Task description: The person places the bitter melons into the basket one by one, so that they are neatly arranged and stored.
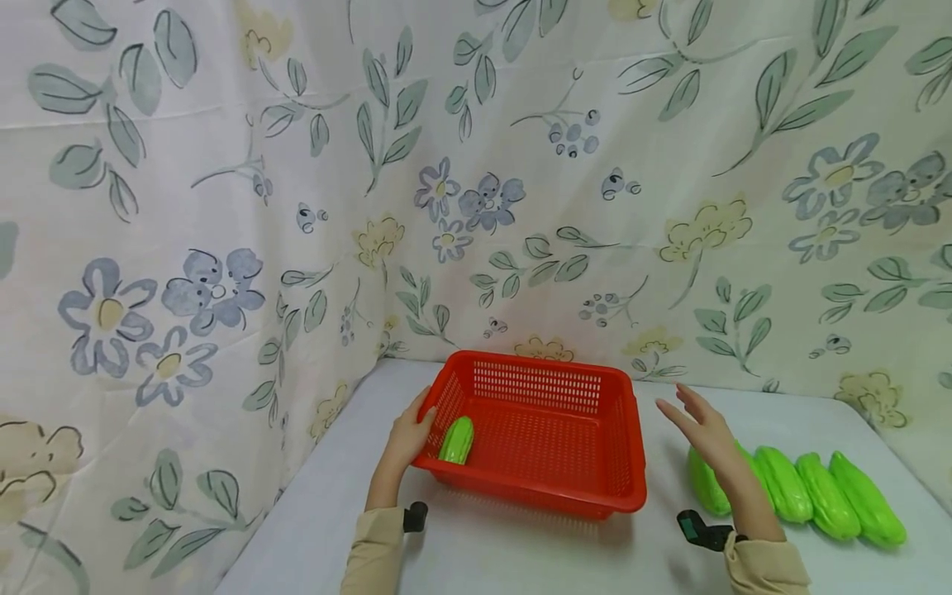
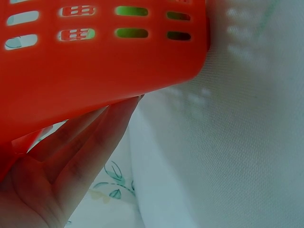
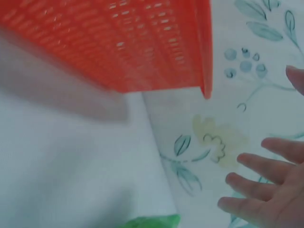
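Your left hand (image 1: 407, 436) grips the red plastic basket (image 1: 543, 446) at its left rim, one green gourd (image 1: 457, 440) inside; your right hand (image 1: 705, 430) hovers empty, near more green gourds (image 1: 827, 497) on the table (image 1: 461, 558).

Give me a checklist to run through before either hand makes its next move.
1. Left hand on basket: ok, holding the left rim.
2. Right hand free: ok, fingers spread, holding nothing.
3. Right hand on basket, if a two-handed move is wanted: not ok, apart from its right side.
4. Inside vegetable contained: ok, in the near left corner.
5. Basket base flat on table: cannot tell.
6. Loose vegetables counted: cannot tell, right forearm partly covers them.
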Tool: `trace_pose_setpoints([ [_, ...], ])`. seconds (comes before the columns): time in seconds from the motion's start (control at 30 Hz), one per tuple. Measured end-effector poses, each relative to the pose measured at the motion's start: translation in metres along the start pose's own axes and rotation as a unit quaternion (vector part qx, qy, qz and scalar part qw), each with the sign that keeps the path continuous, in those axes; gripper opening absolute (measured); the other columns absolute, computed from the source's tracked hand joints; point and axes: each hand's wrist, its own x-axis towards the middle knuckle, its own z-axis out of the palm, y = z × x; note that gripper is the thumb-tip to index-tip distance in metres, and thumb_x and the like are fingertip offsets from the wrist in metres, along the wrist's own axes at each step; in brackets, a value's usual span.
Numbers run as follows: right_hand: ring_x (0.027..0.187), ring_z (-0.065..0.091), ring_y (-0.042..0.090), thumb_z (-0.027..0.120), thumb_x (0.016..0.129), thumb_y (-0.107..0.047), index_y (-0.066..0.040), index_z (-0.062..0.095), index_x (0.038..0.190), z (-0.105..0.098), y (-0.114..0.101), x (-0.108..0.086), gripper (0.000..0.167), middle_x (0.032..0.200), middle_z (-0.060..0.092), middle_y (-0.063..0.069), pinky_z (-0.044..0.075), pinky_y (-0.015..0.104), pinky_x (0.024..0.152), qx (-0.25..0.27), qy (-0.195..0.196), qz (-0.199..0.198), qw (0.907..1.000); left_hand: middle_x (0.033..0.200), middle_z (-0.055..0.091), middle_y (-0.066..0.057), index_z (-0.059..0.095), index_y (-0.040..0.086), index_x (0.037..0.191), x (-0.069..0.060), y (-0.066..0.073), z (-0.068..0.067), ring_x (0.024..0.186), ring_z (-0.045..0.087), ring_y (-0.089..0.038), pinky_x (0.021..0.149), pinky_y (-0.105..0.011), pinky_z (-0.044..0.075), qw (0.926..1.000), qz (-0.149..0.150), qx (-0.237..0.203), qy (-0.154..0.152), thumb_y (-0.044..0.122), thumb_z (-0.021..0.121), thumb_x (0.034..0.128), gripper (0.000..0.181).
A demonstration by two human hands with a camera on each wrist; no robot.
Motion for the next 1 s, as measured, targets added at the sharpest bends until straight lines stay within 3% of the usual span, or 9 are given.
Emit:
trace_pose_setpoints([
  [0.4, 0.147, 0.004, 0.048, 0.042, 0.099, -0.054, -0.003, -0.005, 0.155, -0.010, 0.032, -0.001, 0.090, 0.161, -0.001, 0.027, 0.015, 0.066, 0.113, 0.020, 0.011, 0.063, 0.9977, 0.138, 0.053, -0.026, 0.037, 0.011, 0.150, -0.001, 0.002, -0.001, 0.100, 0.059, -0.031, 0.080, -0.048, 0.051, 1.0000, 0.002, 0.000, 0.002, 0.022, 0.048, 0.1016, 0.051],
  [0.6, 0.146, 0.003, 0.049, 0.040, 0.099, -0.055, 0.000, -0.005, 0.154, -0.011, 0.049, -0.004, 0.090, 0.160, -0.001, 0.029, 0.014, 0.064, 0.115, 0.023, 0.016, 0.077, 0.9966, 0.138, 0.054, -0.026, 0.038, 0.011, 0.150, 0.000, 0.000, 0.001, 0.101, 0.060, -0.032, 0.081, -0.050, 0.051, 1.0000, 0.006, 0.001, 0.002, 0.022, 0.048, 0.1018, 0.051],
  [1.0, 0.147, 0.002, 0.048, 0.038, 0.098, -0.060, -0.002, -0.006, 0.155, -0.007, 0.056, -0.002, 0.092, 0.160, -0.002, 0.028, 0.015, 0.064, 0.114, 0.029, -0.003, 0.105, 0.9941, 0.139, 0.054, -0.023, 0.036, 0.015, 0.151, 0.003, -0.002, 0.001, 0.096, 0.059, -0.028, 0.074, -0.040, 0.052, 0.9999, -0.010, -0.006, -0.006, 0.025, 0.049, 0.1015, 0.052],
])
